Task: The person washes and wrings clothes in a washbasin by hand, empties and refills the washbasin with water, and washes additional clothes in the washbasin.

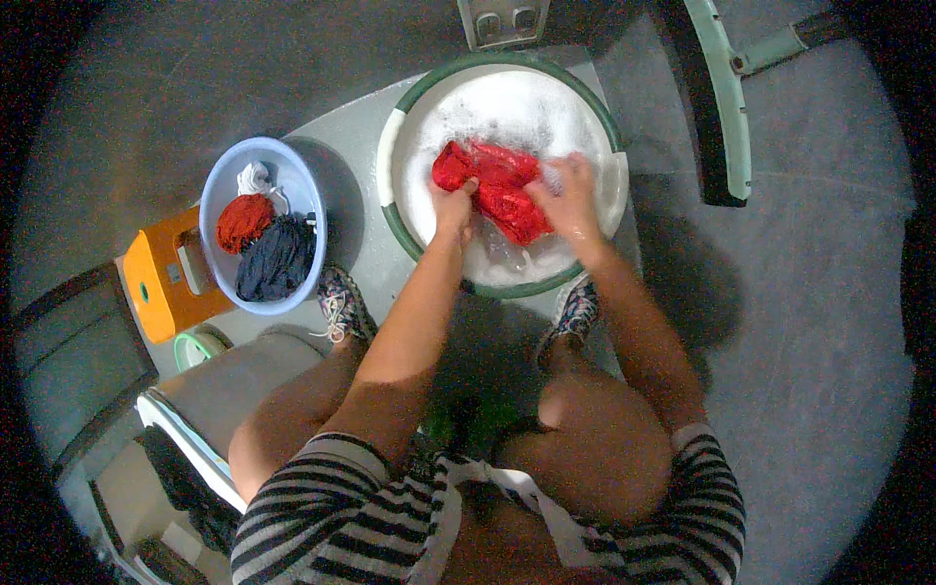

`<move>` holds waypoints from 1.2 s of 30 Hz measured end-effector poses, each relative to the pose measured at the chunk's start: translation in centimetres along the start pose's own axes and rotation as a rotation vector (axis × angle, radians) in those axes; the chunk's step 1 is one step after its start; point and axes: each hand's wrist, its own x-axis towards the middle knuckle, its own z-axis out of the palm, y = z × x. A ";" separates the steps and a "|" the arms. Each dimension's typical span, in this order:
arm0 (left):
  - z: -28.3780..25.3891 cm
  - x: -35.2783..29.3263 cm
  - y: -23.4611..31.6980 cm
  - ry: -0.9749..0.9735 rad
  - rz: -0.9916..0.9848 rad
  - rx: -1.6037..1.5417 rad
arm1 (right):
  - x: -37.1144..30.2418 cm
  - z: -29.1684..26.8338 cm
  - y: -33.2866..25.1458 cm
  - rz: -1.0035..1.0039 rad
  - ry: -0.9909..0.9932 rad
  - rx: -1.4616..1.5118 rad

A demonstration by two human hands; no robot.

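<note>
L hand [453, 208] pinches crumpled cloth [504, 175] in rnd foamy basin [387, 156].

Dim, grainy fisheye view; corners black, edges bowed.
Foam [558, 105] glares white; right hand [573, 205] is slightly blurred; soft shadow [341, 195] lies right of blue basin [300, 185].

You're probably in a home's laundry corner, though the edges are dark: before you stand a sudsy tub [387, 161], a blue basin [292, 161] of clothes [278, 261] and a floor-cleaning tool [729, 102].
</note>
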 end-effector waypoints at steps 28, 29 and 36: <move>2.9 -2.8 5.9 -0.362 -0.215 0.720 | 6.7 0.0 2.2 0.300 -0.178 0.198; 2.8 -1.3 4.8 -0.370 -0.026 0.566 | 6.8 -0.2 6.6 0.279 -0.145 0.254; 1.1 -3.1 5.0 -0.068 0.843 1.182 | -0.3 1.7 0.3 -0.085 -0.502 -0.280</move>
